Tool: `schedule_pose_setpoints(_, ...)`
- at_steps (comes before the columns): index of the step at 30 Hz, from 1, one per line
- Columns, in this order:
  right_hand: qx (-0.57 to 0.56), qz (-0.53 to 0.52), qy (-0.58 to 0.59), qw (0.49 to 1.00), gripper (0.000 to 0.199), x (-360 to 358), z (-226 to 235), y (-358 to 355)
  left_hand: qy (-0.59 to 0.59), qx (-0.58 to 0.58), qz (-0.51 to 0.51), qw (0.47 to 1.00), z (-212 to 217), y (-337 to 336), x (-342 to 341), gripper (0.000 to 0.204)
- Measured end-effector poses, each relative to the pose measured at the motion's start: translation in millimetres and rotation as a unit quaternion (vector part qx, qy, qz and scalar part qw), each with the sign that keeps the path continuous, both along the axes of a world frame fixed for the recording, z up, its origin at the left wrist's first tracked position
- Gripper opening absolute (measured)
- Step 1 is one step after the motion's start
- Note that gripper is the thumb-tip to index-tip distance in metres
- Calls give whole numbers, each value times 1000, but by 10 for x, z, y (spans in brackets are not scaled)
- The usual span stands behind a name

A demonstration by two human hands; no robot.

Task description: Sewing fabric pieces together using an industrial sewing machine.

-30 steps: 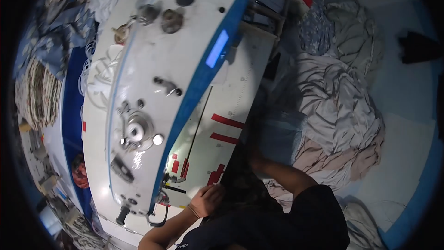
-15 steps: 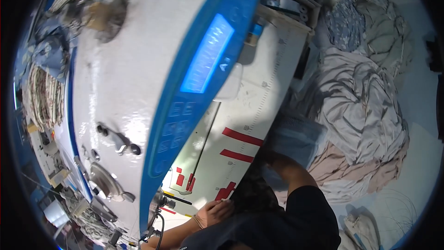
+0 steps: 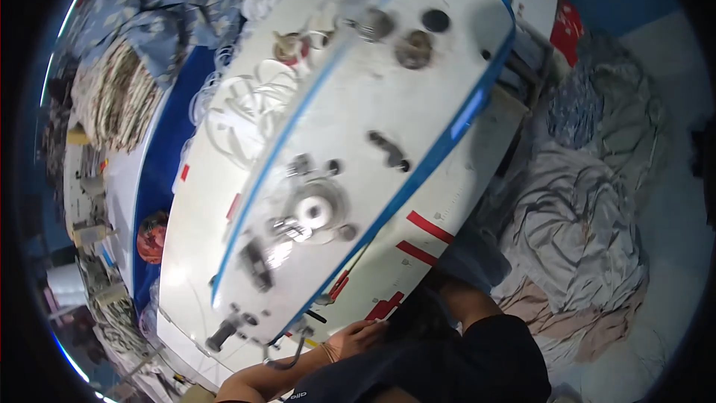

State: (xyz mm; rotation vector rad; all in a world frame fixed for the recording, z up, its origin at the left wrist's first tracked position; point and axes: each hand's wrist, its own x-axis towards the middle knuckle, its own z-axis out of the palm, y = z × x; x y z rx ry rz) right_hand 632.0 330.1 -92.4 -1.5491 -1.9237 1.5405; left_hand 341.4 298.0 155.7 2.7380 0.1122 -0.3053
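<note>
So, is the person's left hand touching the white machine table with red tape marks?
Touching. The head view shows the left hand lying flat on the white machine table, near a red tape mark.

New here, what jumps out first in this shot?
The big white sewing machine with blue trim fills the middle, seen from above. Red tape strips mark the white table at its lower right, and rumpled fabric piles up on the right. The left hand rests at the table edge, bottom centre.
</note>
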Motion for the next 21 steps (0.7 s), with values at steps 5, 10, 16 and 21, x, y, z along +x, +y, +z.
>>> schedule_pose_setpoints(5,46,67,-48,996,38,69,132,98,-33,-34,52,998,206,115,219,38)
schedule_pose_setpoints(10,72,124,-82,986,36,24,169,-206,-76,-50,87,992,262,102,175,34)
schedule_pose_setpoints(16,120,196,-133,964,34,692,-155,-324,-185,-30,139,972,11,-76,395,22)
schedule_pose_setpoints(21,150,220,-162,950,33,1514,-994,-635,-148,12,104,983,178,-50,529,16)
